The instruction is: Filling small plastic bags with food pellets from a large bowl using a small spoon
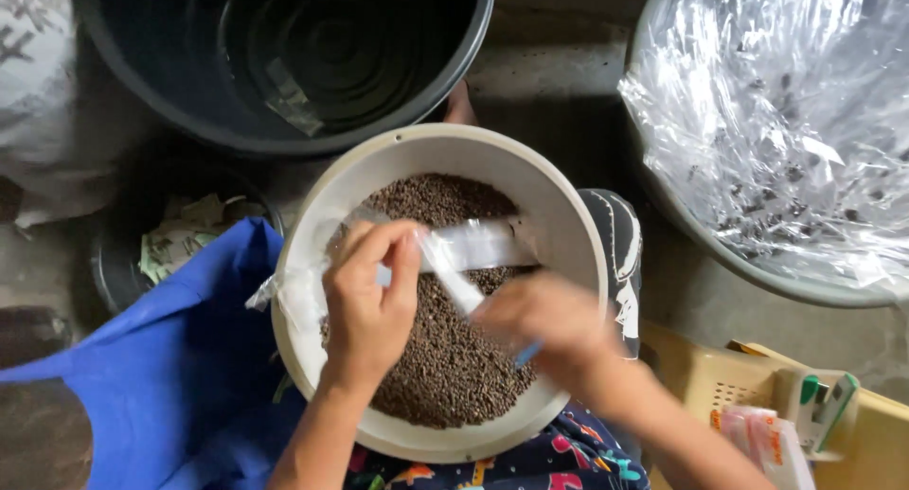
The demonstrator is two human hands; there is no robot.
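Head view, looking straight down, reads from left to right as follows. At the far left, a blue cloth (180, 357) is draped over the lap area, and behind it a small dark container (118, 263) holds crumpled paper scraps. Above these stands a large black tub (284, 64) with a ribbed interior and a scrap of clear film lying inside. In the centre, a cream-coloured round basin (568, 234) rests on the person's lap, touching the edge of the blue cloth; it is partly filled with small brown pellets (445, 367). The left hand (369, 296) sits over the basin with its fingers curled and pinched closed on the mouth of a small clear plastic bag (473, 246), which lies across the pellets and extends toward the right rim. The right hand (549, 324) is motion-blurred; it is closed around a small white scoop with a blue handle end (464, 286), whose tip points toward the bag opening just beside the left thumb. Below the basin, patterned fabric (568, 457) of the person's clothing is visible. At the upper right, a second large tub lined with clear plastic sheeting (786, 111) contains scattered dark specks. At the lower right, a yellow perforated basket (710, 381) holds small packets and a white and green device (824, 405), well apart from both hands. All containers stand on a grey concrete floor (559, 92).
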